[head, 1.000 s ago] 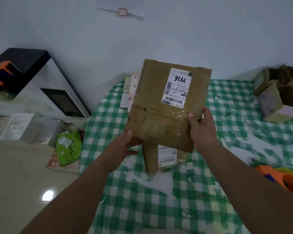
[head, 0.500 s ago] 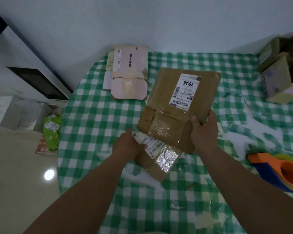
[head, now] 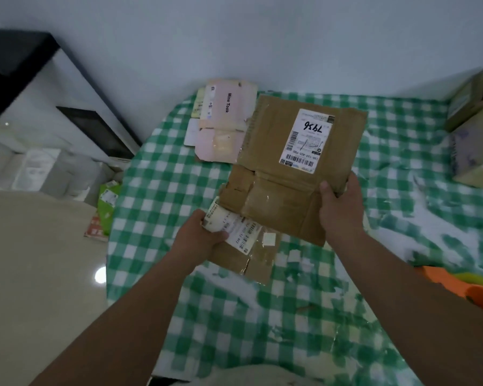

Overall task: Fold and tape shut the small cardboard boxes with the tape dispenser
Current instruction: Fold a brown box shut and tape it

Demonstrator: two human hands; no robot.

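A flattened brown cardboard box (head: 265,140) with a white shipping label marked 7956 hangs tilted over the green checked table (head: 162,174). My right hand (head: 339,210) grips its lower right edge, thumb on top. A smaller flattened brown box (head: 251,260) with a curled white label lies beneath it on the cloth. My left hand (head: 204,238) grips that smaller box at its left edge, fingers curled round the label end. The orange tape dispenser (head: 463,288) lies at the right edge, partly behind my right forearm.
Flattened pink cartons (head: 223,126) lie at the table's far left by the wall. Folded boxes (head: 474,140) are stacked at the far right. White patches of tape residue mark the cloth. Left of the table lie a green packet (head: 106,204) and white cartons on the floor.
The big box has come down from in front of my face to just above the table. My left hand let go of it and took hold of the smaller box underneath.
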